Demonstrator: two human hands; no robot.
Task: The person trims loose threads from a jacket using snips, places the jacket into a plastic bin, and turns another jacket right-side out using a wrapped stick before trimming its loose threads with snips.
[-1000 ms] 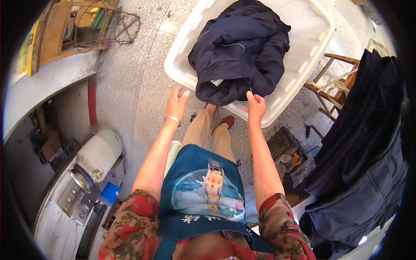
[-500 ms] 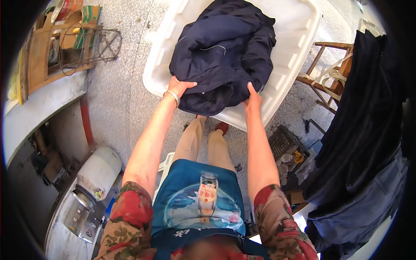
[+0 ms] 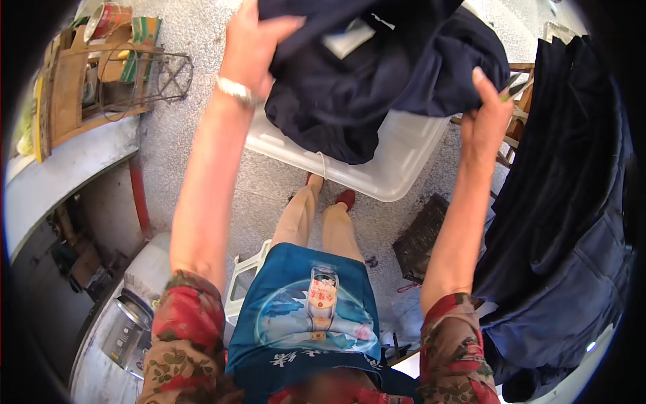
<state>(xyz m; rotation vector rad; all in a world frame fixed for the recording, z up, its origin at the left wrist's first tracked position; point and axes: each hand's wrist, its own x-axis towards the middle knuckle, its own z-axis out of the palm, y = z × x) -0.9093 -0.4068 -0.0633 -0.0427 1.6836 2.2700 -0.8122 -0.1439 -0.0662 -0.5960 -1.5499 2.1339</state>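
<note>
A dark navy garment [image 3: 404, 87], with a white patch showing inside, is stretched between my two hands above a white plastic tub [image 3: 397, 178]. My left hand [image 3: 252, 50], slightly blurred, grips its upper left edge, thumb pointing right. At its right side my right hand [image 3: 486, 121] is closed on the cloth with the thumb up. A small pointed tool with a bit of green, perhaps thread snips [image 3: 515, 90], sticks out by the right hand. Dark cloth [image 3: 323, 128] hangs over the tub's near part; whether it is the same garment I cannot tell.
Dark clothes [image 3: 545, 202] are draped in a tall pile at right, beside a wooden chair [image 3: 518, 124]. A dark crate [image 3: 420, 236] stands on the speckled floor. At left are a wooden shelf [image 3: 64, 94] with a wire frame and a sewing machine [image 3: 134, 303].
Both hands have raised the garment from the tub and spread farther apart, the left going up and left, the right up and right. The white patch has come into sight.
</note>
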